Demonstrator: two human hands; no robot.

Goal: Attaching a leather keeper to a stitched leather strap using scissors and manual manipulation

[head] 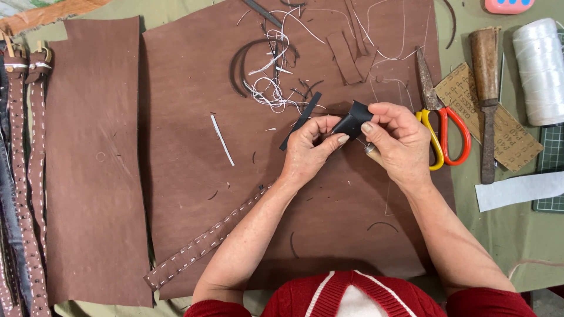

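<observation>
Two hands meet over the middle of the desk: the left hand [310, 147] and right hand [399, 141] both pinch a small folded piece of black leather [353, 120], fingers closed narrowly on it, the right also seeming to hold a tool handle [372, 154]. A stitched brown strap [205, 240] lies toward the near edge, finished belts [26, 176] along the left edge, and orange-handled scissors [443, 126], an awl [486, 100] and a white thread spool [539, 70] toward the right edge. Judging by the trimmings and thread scraps [273, 88] on the brown leather sheet [194, 117], cutting looks largely done, while the black piece appears still unstitched.
</observation>
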